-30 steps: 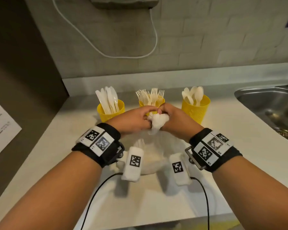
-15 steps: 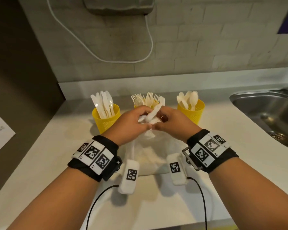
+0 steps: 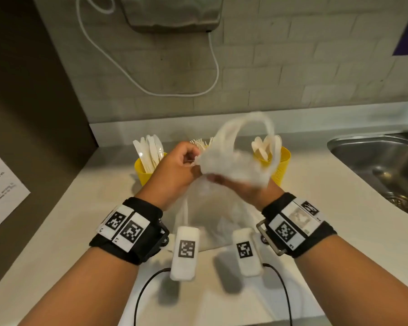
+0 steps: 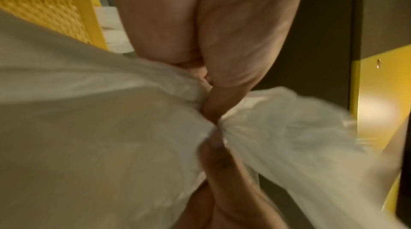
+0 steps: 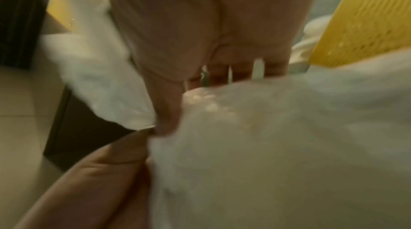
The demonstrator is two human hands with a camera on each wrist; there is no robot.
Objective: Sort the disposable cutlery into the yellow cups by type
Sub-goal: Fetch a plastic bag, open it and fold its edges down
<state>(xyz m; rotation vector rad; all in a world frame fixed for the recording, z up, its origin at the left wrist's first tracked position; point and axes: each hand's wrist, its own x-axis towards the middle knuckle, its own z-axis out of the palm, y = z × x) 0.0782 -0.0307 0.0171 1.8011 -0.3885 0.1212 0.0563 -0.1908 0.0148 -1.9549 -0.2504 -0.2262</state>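
Three yellow cups stand at the back of the white counter point(image 3: 80, 220). The left cup point(image 3: 143, 171) holds knives point(image 3: 149, 149), and the right cup point(image 3: 283, 161) holds spoons point(image 3: 262, 147). Of the middle cup only the fork point(image 3: 201, 142) tips show, behind my hands. In front of the cups I hold up the top of a white plastic bag point(image 3: 233, 163), blurred by motion, with a handle loop arching above it. My left hand point(image 3: 174, 170) pinches the bag point(image 4: 278, 127) between thumb and fingers. My right hand point(image 3: 240, 189) grips it from below, its thumb pressed into the plastic point(image 5: 266, 145).
A steel sink point(image 3: 375, 165) lies at the right. On the tiled wall above hangs a metal dispenser point(image 3: 172, 12) with a white cable. A dark panel with a paper sheet point(image 3: 0, 191) bounds the left side. The bag's lower part point(image 3: 212, 220) rests on the counter between my wrists.
Both hands have risen with the bag's top. The bunched plastic has spread out and a handle loop now stands up. My right hand has turned under the bag.
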